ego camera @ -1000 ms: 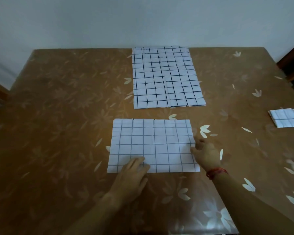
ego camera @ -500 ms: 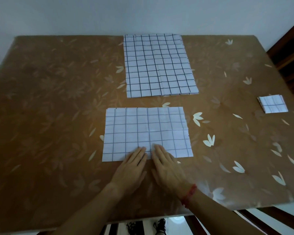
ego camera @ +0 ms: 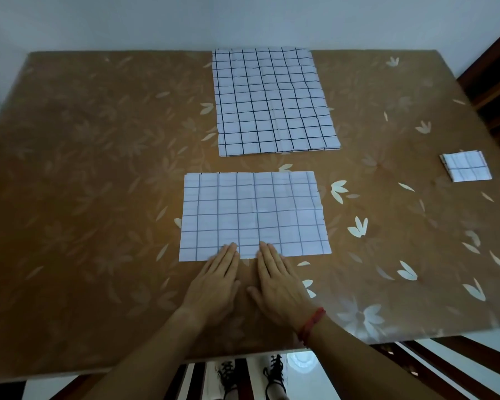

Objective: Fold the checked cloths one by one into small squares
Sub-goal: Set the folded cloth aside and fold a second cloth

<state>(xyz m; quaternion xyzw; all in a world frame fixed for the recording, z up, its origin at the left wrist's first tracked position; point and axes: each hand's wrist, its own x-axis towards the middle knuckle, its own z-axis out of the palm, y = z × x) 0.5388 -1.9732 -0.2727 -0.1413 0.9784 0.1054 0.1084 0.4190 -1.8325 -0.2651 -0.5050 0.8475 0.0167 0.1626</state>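
Observation:
A white checked cloth [ego camera: 254,215], folded once into a wide rectangle, lies flat in the middle of the table. My left hand [ego camera: 214,287] and my right hand [ego camera: 280,287] lie flat side by side at its near edge, straight fingertips resting on the cloth's lower border. A stack of unfolded checked cloths [ego camera: 271,102] lies at the far edge of the table. One cloth folded into a small square [ego camera: 466,166] sits at the right side.
The brown table [ego camera: 84,183] has a glossy leaf-patterned cover. Its near edge runs just below my wrists, with chair slats and feet visible beneath. Dark wooden furniture [ego camera: 496,90] stands beyond the right edge. A pale wall rises behind.
My right hand came from the cloth's right edge to its near edge beside my left hand. Both hands now lie flat together, and the view has shifted slightly back.

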